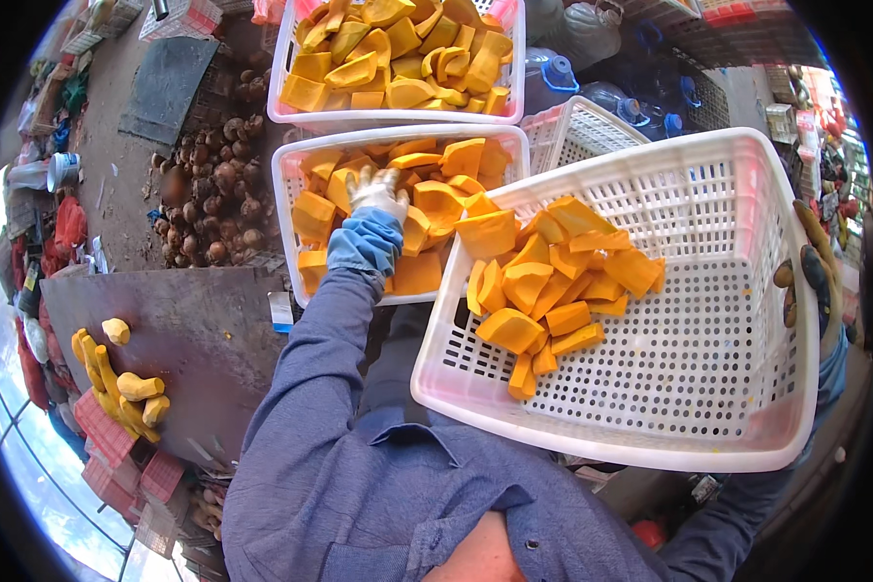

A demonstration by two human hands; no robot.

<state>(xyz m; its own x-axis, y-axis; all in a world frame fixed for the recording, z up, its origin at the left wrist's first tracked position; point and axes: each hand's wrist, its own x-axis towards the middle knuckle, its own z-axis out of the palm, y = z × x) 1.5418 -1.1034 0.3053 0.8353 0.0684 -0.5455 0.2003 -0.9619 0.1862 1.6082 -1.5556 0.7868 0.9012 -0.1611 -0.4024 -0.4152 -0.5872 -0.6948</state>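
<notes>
My left hand, in a whitish glove with a blue cuff, lies on orange pumpkin pieces in the middle white basket. Its fingers are spread and grip nothing that I can see. At the far right my right hand, in a dark, stained glove, has its fingers hooked over the rim of a large white plastic basket. That basket is tilted, its left edge overlapping the middle basket. Cut pumpkin chunks are heaped at its left end, beside the bare perforated bottom.
Behind stands another white basket full of pumpkin pieces. Peeled long pumpkins lie on a brown board at left. Brown round vegetables cover the ground beyond. Large blue-capped water bottles stand at the back right.
</notes>
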